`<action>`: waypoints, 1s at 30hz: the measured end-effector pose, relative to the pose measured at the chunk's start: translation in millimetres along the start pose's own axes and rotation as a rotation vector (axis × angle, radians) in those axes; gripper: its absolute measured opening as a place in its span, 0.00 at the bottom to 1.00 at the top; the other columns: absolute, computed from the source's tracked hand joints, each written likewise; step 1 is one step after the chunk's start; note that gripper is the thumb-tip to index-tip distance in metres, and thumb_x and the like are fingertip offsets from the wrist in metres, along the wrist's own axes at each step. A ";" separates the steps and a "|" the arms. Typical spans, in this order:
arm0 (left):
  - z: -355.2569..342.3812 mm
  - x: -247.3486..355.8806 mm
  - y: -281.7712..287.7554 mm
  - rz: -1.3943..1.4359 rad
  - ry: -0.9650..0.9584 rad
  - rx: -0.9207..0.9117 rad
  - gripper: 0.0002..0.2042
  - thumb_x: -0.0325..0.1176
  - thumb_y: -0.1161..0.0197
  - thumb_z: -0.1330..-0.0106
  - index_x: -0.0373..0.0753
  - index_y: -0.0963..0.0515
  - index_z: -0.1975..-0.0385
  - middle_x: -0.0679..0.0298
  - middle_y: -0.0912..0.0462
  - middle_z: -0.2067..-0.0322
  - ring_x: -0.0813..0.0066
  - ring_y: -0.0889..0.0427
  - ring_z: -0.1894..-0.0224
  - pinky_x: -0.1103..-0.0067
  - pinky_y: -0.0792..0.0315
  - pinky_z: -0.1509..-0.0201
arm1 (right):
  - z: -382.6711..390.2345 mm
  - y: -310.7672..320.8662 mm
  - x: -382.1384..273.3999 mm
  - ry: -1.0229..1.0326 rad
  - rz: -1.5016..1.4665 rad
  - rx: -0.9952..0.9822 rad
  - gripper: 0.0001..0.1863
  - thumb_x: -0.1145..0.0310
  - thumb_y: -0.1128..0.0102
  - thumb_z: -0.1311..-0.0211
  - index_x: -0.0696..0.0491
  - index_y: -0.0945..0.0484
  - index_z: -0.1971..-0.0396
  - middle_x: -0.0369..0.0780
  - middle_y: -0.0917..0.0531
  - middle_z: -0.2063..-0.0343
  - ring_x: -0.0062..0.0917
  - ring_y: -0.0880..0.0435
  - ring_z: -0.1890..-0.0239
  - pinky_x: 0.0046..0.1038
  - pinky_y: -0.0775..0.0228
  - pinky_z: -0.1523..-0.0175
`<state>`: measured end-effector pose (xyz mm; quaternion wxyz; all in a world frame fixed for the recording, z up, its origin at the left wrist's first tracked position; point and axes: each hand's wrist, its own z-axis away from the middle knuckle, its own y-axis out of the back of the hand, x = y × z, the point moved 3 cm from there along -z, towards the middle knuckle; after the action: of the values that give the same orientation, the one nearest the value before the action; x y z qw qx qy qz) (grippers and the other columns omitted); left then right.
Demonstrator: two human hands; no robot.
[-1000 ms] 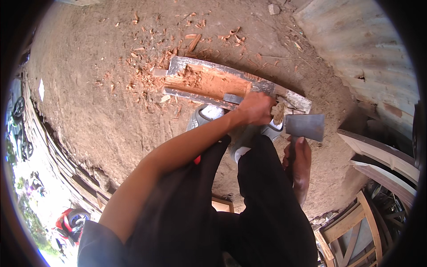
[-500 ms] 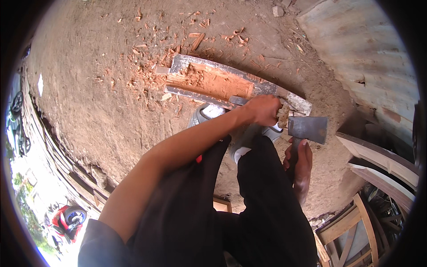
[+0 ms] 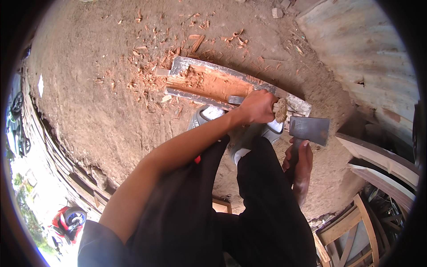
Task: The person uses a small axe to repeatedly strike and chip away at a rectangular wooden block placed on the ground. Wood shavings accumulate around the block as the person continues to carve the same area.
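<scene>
A long weathered wooden block (image 3: 180, 66) lies on the dirt ground, with a reddish trough hollowed in its top. My left hand (image 3: 258, 107) is wrapped round a chisel, low over the right part of the trough. The chisel's flat metal blade (image 3: 235, 99) points left into the hollow, and its frayed handle end (image 3: 280, 110) sticks out right of my fist. In my right hand (image 3: 301, 162) is a hatchet, gripped by its dark handle just below the head. The flat hatchet head (image 3: 310, 130) stands apart from the chisel's handle end, to its lower right.
Wood chips (image 3: 138, 80) are scattered left of and beyond the block. My shoes (image 3: 209, 113) rest against its near side. A corrugated metal sheet (image 3: 360, 58) leans at the far right. Wooden boards (image 3: 378, 151) and a wooden frame (image 3: 351, 227) stand at the right. A red motorcycle (image 3: 66, 222) is at lower left.
My left hand and the chisel have shifted slightly to the left, showing more of the handle end. The hatchet has moved a little to the right and nearer, widening the gap.
</scene>
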<state>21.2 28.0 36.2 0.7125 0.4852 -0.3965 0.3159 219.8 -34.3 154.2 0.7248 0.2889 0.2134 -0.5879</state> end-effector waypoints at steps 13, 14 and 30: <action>-2.7 -6.3 4.1 0.072 0.125 0.057 0.11 0.31 0.37 0.53 0.35 0.16 0.71 0.41 0.15 0.70 0.41 0.14 0.61 0.57 0.20 0.52 | -8.6 -2.4 -11.0 0.149 0.130 0.061 0.28 0.40 0.60 0.20 0.54 0.28 0.54 0.34 0.30 0.80 0.19 0.31 0.85 0.24 0.38 0.81; -3.0 -5.9 3.8 0.075 0.124 0.062 0.11 0.31 0.37 0.54 0.35 0.16 0.71 0.41 0.15 0.70 0.40 0.14 0.61 0.57 0.20 0.53 | -8.6 -6.3 -11.7 0.163 0.041 0.096 0.28 0.40 0.60 0.20 0.54 0.27 0.54 0.34 0.30 0.79 0.19 0.31 0.85 0.24 0.38 0.81; -1.2 -9.7 -6.7 -0.073 0.060 -0.005 0.12 0.32 0.36 0.53 0.37 0.15 0.69 0.44 0.14 0.71 0.43 0.13 0.63 0.57 0.19 0.54 | -17.7 -13.6 -20.4 0.043 0.215 -0.036 0.26 0.42 0.58 0.20 0.52 0.29 0.55 0.33 0.31 0.80 0.16 0.33 0.85 0.23 0.39 0.80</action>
<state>22.4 26.3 24.6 0.7363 0.4879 -0.3576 0.3033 202.7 -9.6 152.1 0.7841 0.3094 0.2074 -0.4964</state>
